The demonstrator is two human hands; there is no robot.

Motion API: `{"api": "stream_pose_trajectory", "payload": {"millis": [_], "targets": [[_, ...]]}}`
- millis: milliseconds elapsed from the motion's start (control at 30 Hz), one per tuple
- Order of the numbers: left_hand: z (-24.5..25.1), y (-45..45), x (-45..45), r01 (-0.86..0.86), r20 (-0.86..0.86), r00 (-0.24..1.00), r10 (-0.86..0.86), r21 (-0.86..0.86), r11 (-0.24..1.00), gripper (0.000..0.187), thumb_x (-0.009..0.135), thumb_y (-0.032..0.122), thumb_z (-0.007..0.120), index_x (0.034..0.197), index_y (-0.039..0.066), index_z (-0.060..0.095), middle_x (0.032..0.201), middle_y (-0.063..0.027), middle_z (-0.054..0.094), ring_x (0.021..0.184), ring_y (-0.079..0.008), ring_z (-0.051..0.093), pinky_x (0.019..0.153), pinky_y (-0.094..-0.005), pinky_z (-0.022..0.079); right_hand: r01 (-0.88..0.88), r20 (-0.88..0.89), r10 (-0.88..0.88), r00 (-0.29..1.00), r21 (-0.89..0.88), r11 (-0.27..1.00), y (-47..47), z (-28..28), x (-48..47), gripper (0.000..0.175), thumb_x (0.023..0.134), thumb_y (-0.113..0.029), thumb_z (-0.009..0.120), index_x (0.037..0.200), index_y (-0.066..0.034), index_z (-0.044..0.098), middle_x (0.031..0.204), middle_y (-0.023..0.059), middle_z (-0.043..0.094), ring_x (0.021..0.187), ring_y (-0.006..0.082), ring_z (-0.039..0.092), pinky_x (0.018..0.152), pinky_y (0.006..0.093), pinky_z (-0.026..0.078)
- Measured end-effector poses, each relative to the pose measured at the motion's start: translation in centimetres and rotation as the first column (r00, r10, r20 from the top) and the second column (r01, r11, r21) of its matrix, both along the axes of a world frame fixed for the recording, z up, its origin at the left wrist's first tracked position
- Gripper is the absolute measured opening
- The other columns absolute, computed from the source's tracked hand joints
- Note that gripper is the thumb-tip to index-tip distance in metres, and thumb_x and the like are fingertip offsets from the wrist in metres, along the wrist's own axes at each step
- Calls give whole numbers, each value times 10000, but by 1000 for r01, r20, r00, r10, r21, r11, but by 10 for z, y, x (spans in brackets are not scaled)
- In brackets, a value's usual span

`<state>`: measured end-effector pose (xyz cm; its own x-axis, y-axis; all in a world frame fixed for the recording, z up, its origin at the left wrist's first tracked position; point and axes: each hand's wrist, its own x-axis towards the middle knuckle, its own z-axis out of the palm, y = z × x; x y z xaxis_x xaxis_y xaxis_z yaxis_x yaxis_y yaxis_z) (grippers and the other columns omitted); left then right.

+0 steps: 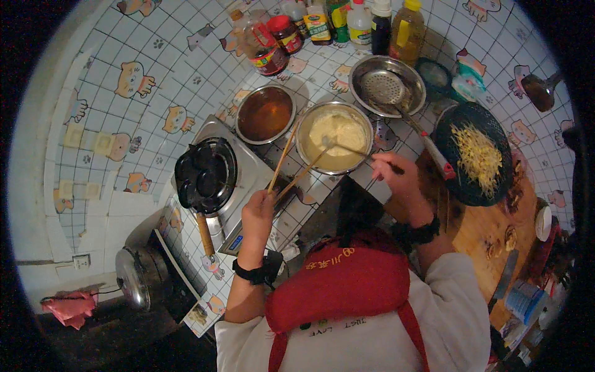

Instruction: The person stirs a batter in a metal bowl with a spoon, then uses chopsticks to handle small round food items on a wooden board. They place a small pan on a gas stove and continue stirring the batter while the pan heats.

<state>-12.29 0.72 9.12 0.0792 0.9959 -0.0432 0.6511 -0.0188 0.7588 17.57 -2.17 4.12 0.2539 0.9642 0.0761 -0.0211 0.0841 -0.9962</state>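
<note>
My left hand (258, 210) is closed around a pair of wooden chopsticks (282, 160), spread apart; one tip reaches into a metal bowl of pale batter (341, 132). My right hand (394, 173) grips the handle of a metal spoon (351, 149), whose head meets the chopstick tip over the batter. To the left, a black pan with round hollows (207, 174) and a wooden handle rests on an induction cooker (253, 174). A metal bowl of reddish-brown liquid (266, 114) stands behind the cooker, left of the batter.
Behind the batter, a metal bowl (420, 93) holds a perforated skimmer (383, 88). A dark colander (444, 172) of bean sprouts (479, 160) sits at right, by a wooden board (474, 246) with a knife (505, 274). Sauce bottles (359, 28) and jars line the back wall. A lidded pot (139, 276) stands lower left.
</note>
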Motion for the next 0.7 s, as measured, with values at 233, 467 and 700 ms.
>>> {"api": "stream_pose_trajectory", "payload": {"millis": [233, 467, 700], "targets": [[-13, 10, 0, -72, 265, 955, 135, -234, 970, 161, 830, 155, 545, 864, 1, 571, 663, 5, 505, 592, -80, 448, 536, -215, 376, 204, 17, -203, 979, -77, 976, -3, -12, 8, 151, 801, -54, 556, 931, 10, 596, 742, 48, 600, 625, 109, 570, 564, 226, 449], [-26, 10, 13, 49, 264, 964, 24, -266, 963, 159, 758, 136, 635, 822, 31, 534, 655, 17, 491, 585, -74, 432, 526, -216, 356, 180, -11, -182, 983, -108, 978, -10, -8, 18, 157, 810, -61, 551, 943, 9, 596, 763, 54, 606, 624, 108, 569, 550, 225, 441], [-24, 9, 16, 67, 82, 995, -50, -220, 973, 152, 769, 136, 623, 832, 5, 582, 659, -4, 534, 584, -70, 451, 513, -211, 352, 117, 23, -115, 993, -119, 986, -23, 4, 14, 135, 811, -51, 539, 921, 6, 591, 773, 58, 601, 623, 108, 562, 556, 226, 441]]}}
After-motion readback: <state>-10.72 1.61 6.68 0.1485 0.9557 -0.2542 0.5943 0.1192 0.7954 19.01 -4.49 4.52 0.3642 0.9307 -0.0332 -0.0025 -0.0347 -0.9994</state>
